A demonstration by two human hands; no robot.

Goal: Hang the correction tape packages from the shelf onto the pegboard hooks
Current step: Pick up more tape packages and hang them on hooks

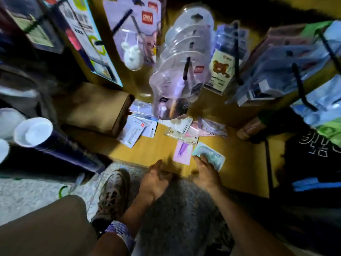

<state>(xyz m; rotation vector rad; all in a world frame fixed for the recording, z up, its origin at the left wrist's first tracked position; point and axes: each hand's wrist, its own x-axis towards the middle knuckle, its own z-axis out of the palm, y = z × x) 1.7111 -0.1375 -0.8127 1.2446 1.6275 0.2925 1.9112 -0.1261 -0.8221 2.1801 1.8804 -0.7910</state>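
Several flat correction tape packages (pixel 177 130) lie scattered on the low wooden shelf (pixel 153 150). My right hand (pixel 205 172) grips a pale green package (pixel 212 156) at the shelf's front edge. A pink package (pixel 182 152) lies just left of it. My left hand (pixel 156 180) hovers at the shelf edge with fingers loosely curled and nothing in it. Above, a row of clear-topped packages (pixel 177 71) hangs on a black pegboard hook (pixel 186 68). The picture is blurred.
Other hooks carry a bear-print package (pixel 220 71), a white bunny item (pixel 132 56) and blue packs (pixel 287 71) at right. A brown cardboard box (pixel 97 108) sits on the shelf at left, dark tubes with white caps (pixel 35 132) beside it. My shoe (pixel 114 191) rests on the speckled floor.
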